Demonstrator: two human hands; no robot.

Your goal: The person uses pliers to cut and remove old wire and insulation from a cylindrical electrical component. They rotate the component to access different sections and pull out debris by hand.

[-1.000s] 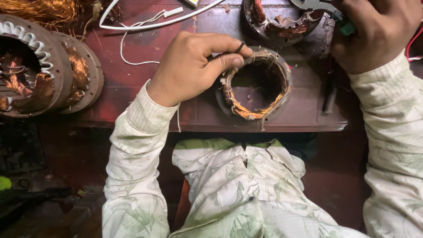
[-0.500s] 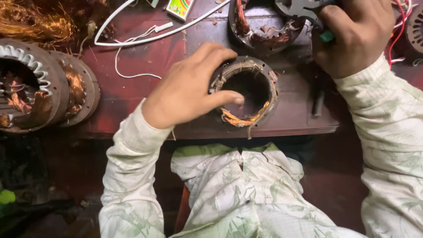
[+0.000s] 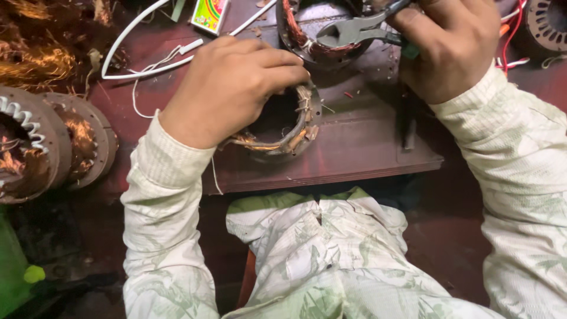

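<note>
Stator ring (image 3: 289,133), round and dark with copper winding stubs poking from its rim, sits on the reddish-brown wooden board (image 3: 354,147) near its front edge, and my left hand (image 3: 227,88) is clamped over its top left side, fingers (image 3: 277,62) curled across the rim so that most of the ring's upper half is hidden from me. My right hand (image 3: 455,44) is clenched around the green-sleeved handles of a pair of pliers (image 3: 354,32), whose grey metal nose points left and lies over a second stator (image 3: 313,35) at the far edge of the board; the nose looks slightly parted, though I cannot tell whether it touches the windings beneath. Both wrists come out of pale, leaf-patterned sleeves (image 3: 159,230), and the same cloth covers my lap below the board. Past my left hand a white cable (image 3: 133,44) loops across the board, with a small green and yellow box (image 3: 209,13) beside it at the top edge. Further left, off the board, two larger round motor parts (image 3: 53,147) with copper coils lean against each other, and a tangle of loose copper wire (image 3: 41,59) lies above them. Another stator (image 3: 546,23) with red wires shows at the top right corner.
</note>
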